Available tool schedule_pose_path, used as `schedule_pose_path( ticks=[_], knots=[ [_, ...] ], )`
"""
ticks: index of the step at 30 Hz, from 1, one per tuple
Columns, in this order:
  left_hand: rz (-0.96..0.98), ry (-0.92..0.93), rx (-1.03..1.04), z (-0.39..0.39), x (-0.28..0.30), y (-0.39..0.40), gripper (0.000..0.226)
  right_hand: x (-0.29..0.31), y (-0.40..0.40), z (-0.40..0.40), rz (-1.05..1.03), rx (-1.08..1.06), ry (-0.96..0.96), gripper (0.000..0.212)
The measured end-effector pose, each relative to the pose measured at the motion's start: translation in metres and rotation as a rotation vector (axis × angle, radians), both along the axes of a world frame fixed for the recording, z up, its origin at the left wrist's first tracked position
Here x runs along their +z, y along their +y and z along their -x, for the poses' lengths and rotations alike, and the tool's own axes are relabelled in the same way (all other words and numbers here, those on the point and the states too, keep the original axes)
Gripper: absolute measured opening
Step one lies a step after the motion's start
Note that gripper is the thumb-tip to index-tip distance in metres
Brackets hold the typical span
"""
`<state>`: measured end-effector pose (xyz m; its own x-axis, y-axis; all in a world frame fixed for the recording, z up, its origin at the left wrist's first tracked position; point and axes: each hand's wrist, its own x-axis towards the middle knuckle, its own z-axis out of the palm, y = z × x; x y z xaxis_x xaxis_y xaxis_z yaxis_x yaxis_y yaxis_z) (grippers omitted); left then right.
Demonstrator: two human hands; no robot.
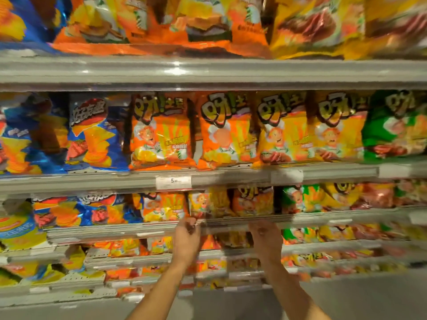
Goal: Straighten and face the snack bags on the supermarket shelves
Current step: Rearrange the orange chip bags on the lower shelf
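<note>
Rows of snack bags fill the shelves. Orange bags (161,132) and yellow bags (284,130) stand upright on the middle shelf. One shelf lower, smaller orange and yellow bags (208,204) sit behind the shelf lip (231,221). My left hand (187,239) is raised to that lip, fingers curled just under a yellow bag; blur hides whether it pinches anything. My right hand (265,239) is up beside it at the same lip, fingers loosely curled, with nothing seen in it.
Blue chip bags (92,135) stand at the left and green bags (397,125) at the right. A price tag (173,182) hangs on the middle shelf rail. Further shelves of bags lie below my hands, and grey floor (369,296) shows at the bottom.
</note>
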<state>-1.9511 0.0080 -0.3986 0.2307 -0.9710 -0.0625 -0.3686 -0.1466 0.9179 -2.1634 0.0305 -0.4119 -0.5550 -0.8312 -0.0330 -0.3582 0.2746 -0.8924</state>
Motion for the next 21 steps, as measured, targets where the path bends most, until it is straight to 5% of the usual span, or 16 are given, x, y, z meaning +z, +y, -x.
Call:
schedule_pose_path(
  ticks=[3,12,16,21],
  knots=[
    [-0.041,0.009,0.033,0.022,-0.001,-0.004,0.025,0.001,-0.003,0.026,0.039,0.02,0.04,0.026],
    [0.058,-0.166,0.061,0.036,0.02,-0.033,0.041,0.01,-0.04,0.062,0.036,0.171,0.025,0.088],
    [0.037,-0.234,0.063,0.036,0.023,-0.056,0.045,0.019,-0.061,0.067,0.065,0.326,-0.092,0.097],
    [-0.02,-0.121,0.04,0.03,0.014,-0.08,0.061,0.013,-0.089,0.07,0.057,0.395,-0.098,0.113]
  ],
)
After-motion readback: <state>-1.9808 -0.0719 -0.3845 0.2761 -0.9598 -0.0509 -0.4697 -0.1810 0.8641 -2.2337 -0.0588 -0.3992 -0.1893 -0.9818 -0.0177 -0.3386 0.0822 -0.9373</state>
